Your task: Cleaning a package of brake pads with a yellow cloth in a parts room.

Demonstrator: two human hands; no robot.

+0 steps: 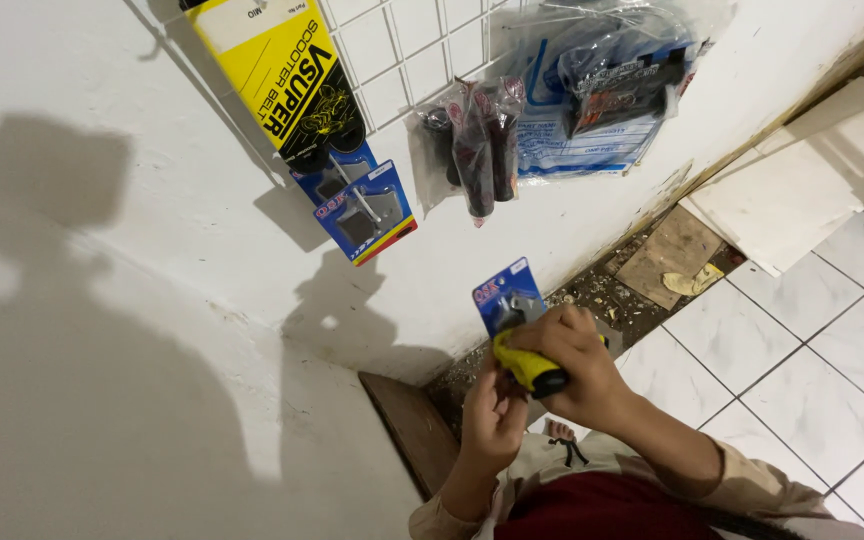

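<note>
Your dark red lap (592, 510) and beige sleeves are filling the bottom centre of the frame, nearest the camera. Just above them, your right hand (577, 365) is gripping a yellow-handled tool (527, 368), fingers clamped around its handle. Your left hand (495, 415) is sitting just beside it, lower and to the left, fingers curled together at the foot of a blue carded pack (507, 297); you are holding that pack upright, just below the frame's centre, against the white wall (102, 300). In the upper part of the frame, a wire grid (402, 50) is hanging on the wall, carrying a yellow-and-black box (282, 70), two more blue packs (362, 205), bagged dark grips (477, 145) and a clear bag of parts (602, 80). At right, white floor tiles (832, 330) are meeting a strip of rubble (612, 295) along the wall.
</note>
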